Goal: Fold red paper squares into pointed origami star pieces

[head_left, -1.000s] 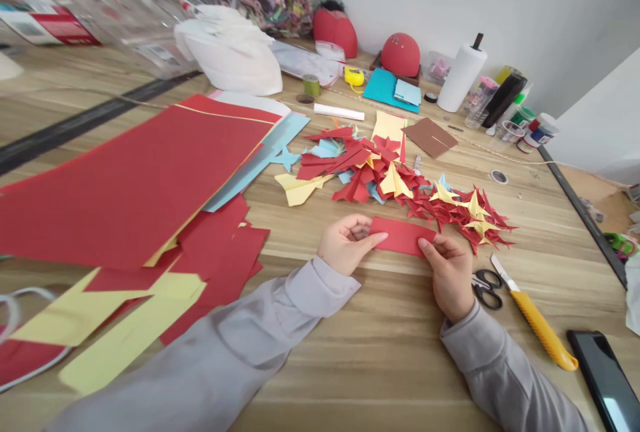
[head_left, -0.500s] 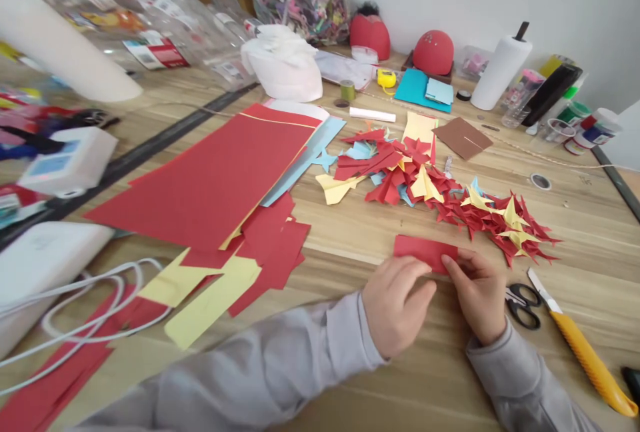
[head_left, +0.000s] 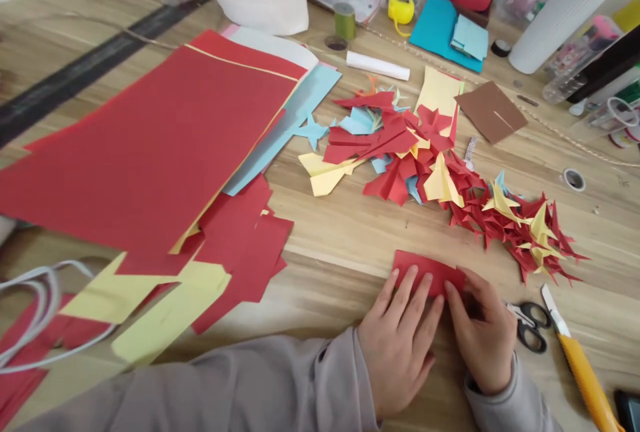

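Note:
A small red paper rectangle (head_left: 425, 269) lies on the wooden table between my hands. My left hand (head_left: 400, 339) rests flat with its fingers spread, the fingertips on the paper's near edge. My right hand (head_left: 483, 325) pinches the paper's right end between thumb and curled fingers. Just beyond is a heap of folded paper pieces: a yellow paper plane (head_left: 443, 180), a red paper plane (head_left: 395, 179) and several pointed red stars (head_left: 475, 209). To the right of my right hand lie black-handled scissors (head_left: 533, 325) and a yellow utility knife (head_left: 583, 365) with its blade out.
Large red paper sheets (head_left: 135, 145) cover the left, over light blue sheets (head_left: 280, 132). Cut red pieces (head_left: 250, 245) and yellow strips (head_left: 170, 312) lie near my left sleeve. Farther back are a brown square (head_left: 493, 112), a tape measure (head_left: 400, 9) and a tape ring (head_left: 574, 180).
My left hand has gone from curled fingers to lying flat and spread on the red paper. My right hand keeps its pinch. The camera view has tilted down and closer.

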`<action>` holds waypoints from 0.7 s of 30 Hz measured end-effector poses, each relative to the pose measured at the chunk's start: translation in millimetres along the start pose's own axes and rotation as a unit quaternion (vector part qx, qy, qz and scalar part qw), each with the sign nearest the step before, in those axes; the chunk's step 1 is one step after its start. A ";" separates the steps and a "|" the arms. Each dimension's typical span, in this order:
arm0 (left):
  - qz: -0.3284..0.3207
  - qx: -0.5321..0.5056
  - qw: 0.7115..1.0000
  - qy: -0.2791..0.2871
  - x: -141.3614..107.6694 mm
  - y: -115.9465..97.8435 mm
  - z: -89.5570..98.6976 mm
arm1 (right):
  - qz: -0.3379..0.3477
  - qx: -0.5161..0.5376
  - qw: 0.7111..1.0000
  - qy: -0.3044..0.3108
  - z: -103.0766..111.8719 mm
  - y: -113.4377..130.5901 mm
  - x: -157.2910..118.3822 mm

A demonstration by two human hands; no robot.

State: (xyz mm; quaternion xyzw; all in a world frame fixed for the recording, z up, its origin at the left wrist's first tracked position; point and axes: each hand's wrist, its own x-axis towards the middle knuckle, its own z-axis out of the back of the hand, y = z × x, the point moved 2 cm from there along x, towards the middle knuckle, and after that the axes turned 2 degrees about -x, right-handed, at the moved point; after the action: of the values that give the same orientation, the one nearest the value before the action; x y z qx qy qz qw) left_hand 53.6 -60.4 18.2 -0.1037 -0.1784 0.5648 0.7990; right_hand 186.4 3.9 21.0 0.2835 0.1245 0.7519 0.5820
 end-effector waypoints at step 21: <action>0.006 -0.026 0.999 0.037 2.5 2.9 6.2 | 0.108 -0.056 0.992 0.017 9.8 6.7 -6.8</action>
State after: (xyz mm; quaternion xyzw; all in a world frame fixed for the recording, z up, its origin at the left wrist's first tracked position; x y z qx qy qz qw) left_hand 49.3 -57.2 23.3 -0.1464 -0.1630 0.5608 0.7984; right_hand 187.7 -5.9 30.6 0.2499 0.0610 0.8207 0.5102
